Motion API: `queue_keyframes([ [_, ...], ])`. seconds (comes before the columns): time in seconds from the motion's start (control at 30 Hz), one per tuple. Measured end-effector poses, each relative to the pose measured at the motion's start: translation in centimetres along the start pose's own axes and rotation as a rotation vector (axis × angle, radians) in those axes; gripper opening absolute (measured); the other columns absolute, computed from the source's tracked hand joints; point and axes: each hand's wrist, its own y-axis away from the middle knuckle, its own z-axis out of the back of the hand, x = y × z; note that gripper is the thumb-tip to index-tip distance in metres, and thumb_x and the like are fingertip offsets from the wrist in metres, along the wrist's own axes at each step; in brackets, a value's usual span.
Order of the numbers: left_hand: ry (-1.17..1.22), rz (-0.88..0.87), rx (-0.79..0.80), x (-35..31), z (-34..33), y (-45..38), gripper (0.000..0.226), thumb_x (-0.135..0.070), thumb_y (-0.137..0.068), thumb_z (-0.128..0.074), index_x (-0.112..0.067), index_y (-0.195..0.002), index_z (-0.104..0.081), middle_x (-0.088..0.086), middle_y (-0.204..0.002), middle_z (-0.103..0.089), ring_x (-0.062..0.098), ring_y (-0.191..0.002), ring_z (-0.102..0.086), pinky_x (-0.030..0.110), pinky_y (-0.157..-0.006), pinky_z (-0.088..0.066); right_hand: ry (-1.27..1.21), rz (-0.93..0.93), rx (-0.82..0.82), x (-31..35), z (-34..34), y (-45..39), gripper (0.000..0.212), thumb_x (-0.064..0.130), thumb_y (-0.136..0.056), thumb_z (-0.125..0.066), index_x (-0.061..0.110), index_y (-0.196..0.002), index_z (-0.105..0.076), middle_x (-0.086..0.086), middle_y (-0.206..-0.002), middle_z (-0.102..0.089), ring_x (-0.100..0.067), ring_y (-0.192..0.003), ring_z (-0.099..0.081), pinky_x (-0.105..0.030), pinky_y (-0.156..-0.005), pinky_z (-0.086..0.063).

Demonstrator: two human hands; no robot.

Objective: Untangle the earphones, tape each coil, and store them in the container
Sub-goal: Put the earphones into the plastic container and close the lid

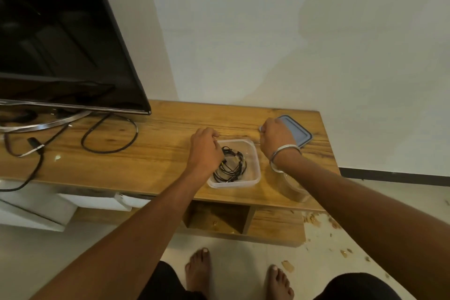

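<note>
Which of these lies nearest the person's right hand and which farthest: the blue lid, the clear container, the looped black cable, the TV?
From the right hand:
1. Blue lid, touching it, just behind.
2. Clear container, to its left.
3. Looped black cable, farther left on the tabletop.
4. TV, far left.

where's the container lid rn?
Head view: the blue lid lies flat on the wooden table, near its far right corner, just behind the right hand and right of the clear container.

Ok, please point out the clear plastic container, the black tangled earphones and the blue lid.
Clear plastic container (256, 167): head view, right wall.
Black tangled earphones (231, 165): head view, middle of the coil.
Blue lid (298, 130): head view, top surface.
</note>
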Motion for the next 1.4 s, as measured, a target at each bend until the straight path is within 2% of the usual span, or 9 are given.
queue_keyframes([
  [0.1,-0.005,-0.046,0.039,-1.5,-1.3,-1.1,0.025,-0.004,-0.093,-0.048,-0.009,-0.112,-0.062,0.007,-0.116,-0.057,0.022,-0.113,-0.050,0.035,-0.097,-0.045,0.161,-0.118,0.039,-2.6,0.9,-1.1,0.026,0.010,-0.090,-0.051,0.006,-0.115,-0.055,-0.013,-0.116,-0.060,-0.030,-0.101,-0.060,-0.038,-0.085,-0.049],
  [0.2,-0.031,-0.089,0.083,-3.3,-2.7,-1.9,0.024,-0.006,-0.092,-0.049,-0.010,-0.111,-0.062,0.008,-0.118,-0.057,0.024,-0.112,-0.052,0.039,-0.097,-0.044,0.288,-0.180,0.144,-4.7,0.8,-1.7,0.028,0.016,-0.087,-0.056,0.012,-0.115,-0.056,-0.010,-0.119,-0.058,-0.029,-0.110,-0.056,-0.048,-0.105,-0.037],
  [0.27,-0.044,-0.114,0.121,-4.5,-3.7,-2.5,0.022,-0.007,-0.092,-0.050,-0.012,-0.109,-0.063,0.007,-0.116,-0.057,0.024,-0.110,-0.053,0.041,-0.097,-0.044,0.325,-0.185,0.180,-5.8,0.0,-2.1,0.029,0.022,-0.087,-0.058,0.014,-0.115,-0.056,-0.009,-0.122,-0.057,-0.029,-0.114,-0.054,-0.050,-0.109,-0.030],
  [0.5,-0.105,-0.123,0.231,-6.6,-6.4,-4.2,0.020,-0.012,-0.092,-0.053,-0.019,-0.108,-0.064,0.003,-0.114,-0.058,0.021,-0.109,-0.055,0.042,-0.098,-0.043,0.383,-0.169,0.228,-6.6,-1.8,-3.5,0.045,0.034,-0.083,-0.066,0.013,-0.121,-0.055,-0.011,-0.125,-0.053,-0.031,-0.115,-0.051,-0.043,-0.095,-0.044],
  [0.73,-0.101,-0.069,0.281,-6.2,-7.8,-4.3,0.018,-0.013,-0.093,-0.055,-0.018,-0.107,-0.066,0.003,-0.120,-0.059,0.021,-0.110,-0.057,0.044,-0.101,-0.043,0.363,-0.136,0.246,-6.3,-1.7,-4.2,0.034,0.028,-0.082,-0.066,0.009,-0.110,-0.061,-0.012,-0.105,-0.063,-0.029,-0.096,-0.059,-0.039,-0.085,-0.053],
  [0.83,-0.087,-0.067,0.295,-6.5,-8.1,-4.2,0.017,-0.013,-0.094,-0.055,-0.017,-0.105,-0.067,0.002,-0.118,-0.061,0.021,-0.108,-0.059,0.044,-0.099,-0.044,0.374,-0.088,0.220,-6.3,-1.3,-3.6,0.033,0.030,-0.083,-0.062,0.009,-0.109,-0.061,-0.012,-0.104,-0.062,-0.028,-0.095,-0.058,-0.038,-0.084,-0.053],
  [1.1,-0.038,-0.074,0.263,-6.4,-7.6,-4.3,0.017,-0.010,-0.092,-0.054,-0.011,-0.103,-0.067,0.008,-0.114,-0.061,0.023,-0.105,-0.060,0.041,-0.098,-0.046,0.076,-0.008,-0.013,-6.3,1.5,-2.9,0.038,0.010,-0.085,-0.051,0.006,-0.121,-0.039,-0.019,-0.112,-0.056,-0.035,-0.097,-0.059,-0.039,-0.074,-0.049],
  [1.23,0.011,-0.049,0.225,-6.5,-6.2,-4.3,0.016,-0.011,-0.092,-0.054,-0.011,-0.102,-0.067,0.007,-0.113,-0.061,0.023,-0.106,-0.059,0.040,-0.097,-0.046,-0.003,0.022,-0.114,-5.6,3.9,-2.9,0.030,0.005,-0.088,-0.049,0.002,-0.117,-0.042,-0.018,-0.113,-0.052,-0.034,-0.094,-0.059,-0.031,-0.065,-0.043],
  [1.4,0.081,0.027,0.137,-6.7,-3.8,-3.5,0.018,-0.013,-0.095,-0.052,-0.007,-0.109,-0.063,0.009,-0.110,-0.064,0.024,-0.102,-0.061,0.037,-0.088,-0.051,-0.307,-0.006,-0.117,-2.2,4.8,-2.0,0.029,0.007,-0.090,-0.048,0.002,-0.118,-0.044,-0.018,-0.113,-0.052,-0.030,-0.089,-0.054,-0.035,-0.070,-0.047],
])
